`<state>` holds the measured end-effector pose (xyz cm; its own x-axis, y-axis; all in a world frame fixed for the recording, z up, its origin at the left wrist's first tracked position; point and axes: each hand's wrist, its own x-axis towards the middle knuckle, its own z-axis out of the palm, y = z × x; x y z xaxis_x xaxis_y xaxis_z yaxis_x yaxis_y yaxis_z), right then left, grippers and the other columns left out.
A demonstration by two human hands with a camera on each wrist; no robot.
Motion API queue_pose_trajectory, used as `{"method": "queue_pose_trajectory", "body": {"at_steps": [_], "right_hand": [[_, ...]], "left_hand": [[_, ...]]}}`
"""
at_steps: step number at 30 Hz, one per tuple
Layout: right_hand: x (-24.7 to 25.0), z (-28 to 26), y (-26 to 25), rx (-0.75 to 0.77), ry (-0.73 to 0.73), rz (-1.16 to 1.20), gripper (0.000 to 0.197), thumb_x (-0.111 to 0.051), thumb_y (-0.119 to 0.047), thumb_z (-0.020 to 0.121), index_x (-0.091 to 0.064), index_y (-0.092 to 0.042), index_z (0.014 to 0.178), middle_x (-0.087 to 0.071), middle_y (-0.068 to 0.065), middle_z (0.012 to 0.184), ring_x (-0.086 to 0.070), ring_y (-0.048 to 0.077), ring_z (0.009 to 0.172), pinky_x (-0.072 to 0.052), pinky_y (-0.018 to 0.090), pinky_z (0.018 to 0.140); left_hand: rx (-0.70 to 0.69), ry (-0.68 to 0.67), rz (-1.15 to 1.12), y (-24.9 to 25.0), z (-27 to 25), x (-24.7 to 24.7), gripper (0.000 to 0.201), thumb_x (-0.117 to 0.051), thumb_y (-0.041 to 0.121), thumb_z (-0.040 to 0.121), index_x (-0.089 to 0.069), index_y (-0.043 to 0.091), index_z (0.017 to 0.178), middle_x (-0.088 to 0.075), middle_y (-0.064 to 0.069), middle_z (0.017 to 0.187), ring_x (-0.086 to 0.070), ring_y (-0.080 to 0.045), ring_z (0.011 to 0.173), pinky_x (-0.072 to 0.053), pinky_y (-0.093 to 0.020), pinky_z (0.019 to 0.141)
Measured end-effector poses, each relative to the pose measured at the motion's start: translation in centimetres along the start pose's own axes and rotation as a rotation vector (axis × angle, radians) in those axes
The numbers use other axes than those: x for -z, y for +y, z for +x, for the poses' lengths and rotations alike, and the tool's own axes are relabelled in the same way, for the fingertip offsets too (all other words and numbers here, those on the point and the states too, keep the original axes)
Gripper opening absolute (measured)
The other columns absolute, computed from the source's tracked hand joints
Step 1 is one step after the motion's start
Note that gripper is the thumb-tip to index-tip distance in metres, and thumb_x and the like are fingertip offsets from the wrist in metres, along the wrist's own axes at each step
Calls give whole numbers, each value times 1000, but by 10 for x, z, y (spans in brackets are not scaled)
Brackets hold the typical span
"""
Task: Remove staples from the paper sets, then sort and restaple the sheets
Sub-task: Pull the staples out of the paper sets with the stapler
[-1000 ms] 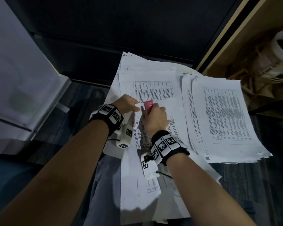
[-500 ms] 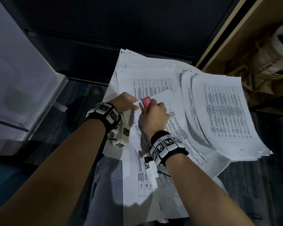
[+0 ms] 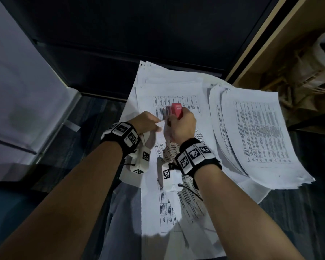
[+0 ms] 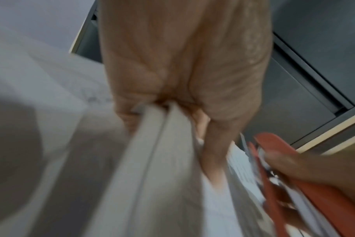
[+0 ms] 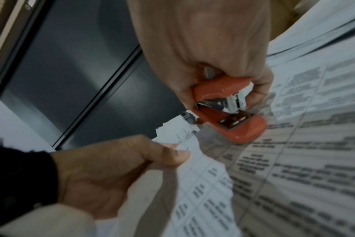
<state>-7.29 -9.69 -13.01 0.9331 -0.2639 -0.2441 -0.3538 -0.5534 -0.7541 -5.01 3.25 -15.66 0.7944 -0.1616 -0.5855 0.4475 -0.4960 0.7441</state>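
Observation:
My right hand [image 3: 182, 126] grips a small red stapler [image 3: 176, 109] with its mouth partly open. In the right wrist view the stapler [image 5: 229, 112] sits just past the ragged corner of a printed paper set [image 5: 176, 133]; nothing lies between its jaws. My left hand [image 3: 148, 122] pinches that corner between thumb and fingers. The held paper set [image 3: 169, 194] hangs down toward my lap. In the blurred left wrist view my left hand [image 4: 182, 80] clamps folded sheets [image 4: 158, 160], with the stapler [image 4: 284, 168] at the right.
A pile of printed sheets [image 3: 167, 87] lies under the hands, and a second fanned stack [image 3: 261, 132] lies to the right. A dark cabinet [image 3: 139, 44] stands behind, a white cabinet [image 3: 17, 91] at the left, and a wooden shelf [image 3: 270, 44] with bags at the right.
The right hand has lifted and tilted the stapler up off the paper corner. The left hand keeps its pinch, and the loose sheet that fanned right has dropped back.

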Motion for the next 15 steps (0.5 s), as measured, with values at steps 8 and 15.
{"method": "queue_pose_trajectory", "body": {"at_steps": [8,15], "right_hand": [[44,13,28,-111,64,242,14,-60,-18,94,-65,-17,107,-69,2,95,-68,24,88,-57,46,83],[75,9,33,-120,117,319,16,-61,-13,93,-66,-10,108,-69,6,91,-69,28,87,-57,46,84]], "left_hand": [[30,270,-23,5,-15,45,40,-77,10,77,-64,0,112,-58,-10,93,-56,-20,88,-48,-29,71],[109,81,-308,-5,-39,25,32,-80,6,72,-62,2,98,-69,-13,95,-65,-32,96,-55,-40,82]]}}
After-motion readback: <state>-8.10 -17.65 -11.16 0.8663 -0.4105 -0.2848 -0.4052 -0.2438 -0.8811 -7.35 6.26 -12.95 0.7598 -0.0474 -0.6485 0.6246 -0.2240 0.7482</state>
